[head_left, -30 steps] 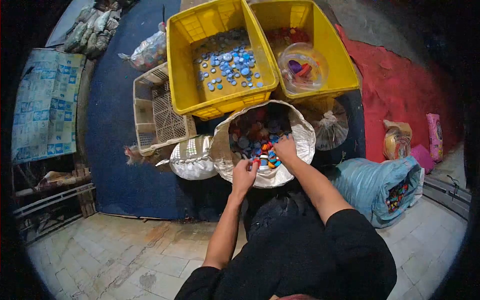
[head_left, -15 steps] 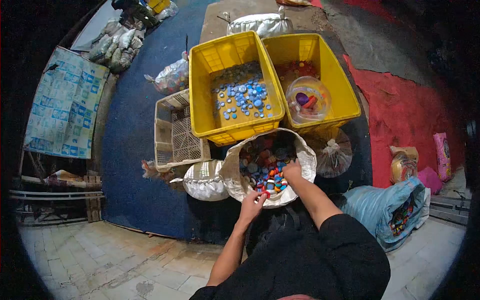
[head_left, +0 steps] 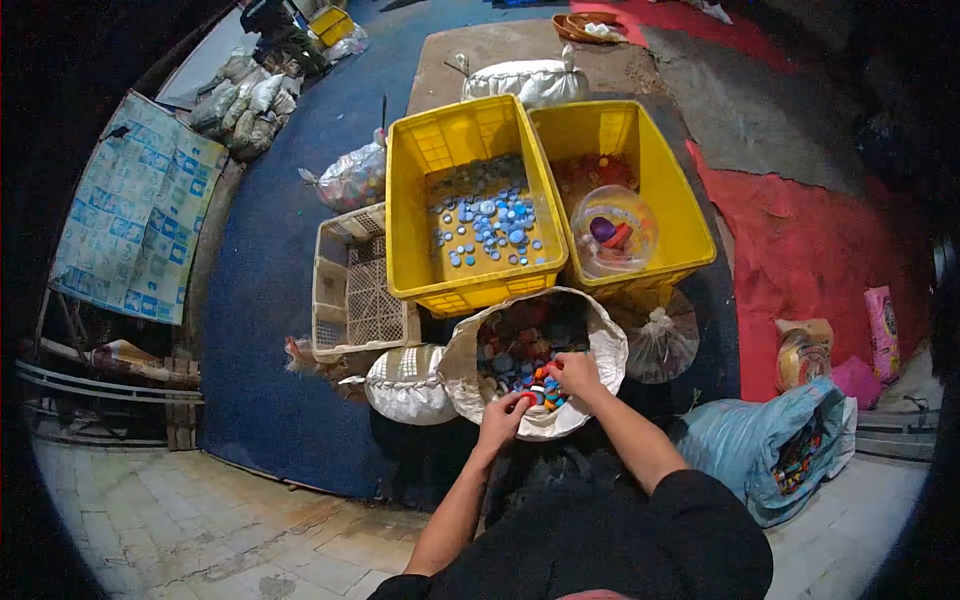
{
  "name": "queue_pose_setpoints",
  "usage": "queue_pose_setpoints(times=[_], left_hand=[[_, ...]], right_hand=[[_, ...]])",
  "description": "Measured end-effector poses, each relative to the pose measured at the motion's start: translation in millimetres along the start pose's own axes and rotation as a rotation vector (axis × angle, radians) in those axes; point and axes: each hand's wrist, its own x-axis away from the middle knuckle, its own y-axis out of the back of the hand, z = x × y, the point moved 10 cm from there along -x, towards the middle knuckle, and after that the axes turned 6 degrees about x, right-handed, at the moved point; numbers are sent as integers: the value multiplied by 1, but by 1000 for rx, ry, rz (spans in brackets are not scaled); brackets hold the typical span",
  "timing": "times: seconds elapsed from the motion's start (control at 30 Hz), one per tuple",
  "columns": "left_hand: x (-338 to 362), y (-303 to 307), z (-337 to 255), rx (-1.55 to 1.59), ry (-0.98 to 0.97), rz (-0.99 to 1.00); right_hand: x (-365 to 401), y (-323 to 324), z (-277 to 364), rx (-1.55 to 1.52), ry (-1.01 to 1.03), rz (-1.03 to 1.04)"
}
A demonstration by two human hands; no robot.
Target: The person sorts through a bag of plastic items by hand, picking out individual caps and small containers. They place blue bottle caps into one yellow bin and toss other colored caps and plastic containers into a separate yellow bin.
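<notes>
A wide white woven sack [head_left: 606,345] stands with its mouth rolled open, full of mixed plastic bottle caps [head_left: 505,362] in red, blue, orange, white and dark colours. My left hand [head_left: 500,422] is at the sack's near rim, thumb and fingers pinched on a red bottle cap [head_left: 528,398]. Inside the mouth, my right hand [head_left: 577,376] is closed, fingertips down at the caps. Red and orange caps lie right by those fingertips, and what they grip is hidden.
Beyond the sack stand a yellow crate [head_left: 405,200] with blue caps and another yellow crate [head_left: 690,215] holding a clear tub [head_left: 640,255]. A beige basket [head_left: 328,285] and a tied white sack [head_left: 408,395] are left; a blue cap-filled sack [head_left: 735,440] lies right.
My right hand has moved left and nearer to my left hand, over the caps. The left hand keeps its red cap. The whole view has shifted downward slightly.
</notes>
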Motion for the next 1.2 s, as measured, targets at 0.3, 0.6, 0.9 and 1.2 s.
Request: queue_pose_setpoints(times=[0.3,0.6,0.9,1.2], left_hand=[[-25,-14,-1,251,43,12],[-23,-55,-48,562,256,91],[-35,-75,52,536,477,45],[-197,-57,-237,292,-78,7]], right_hand=[[69,24,25,-2144,-210,231],[107,53,3,-2181,-263,160],[112,-13,-30,-1834,-551,246],[-29,253,-92,-1729,-244,-211]])
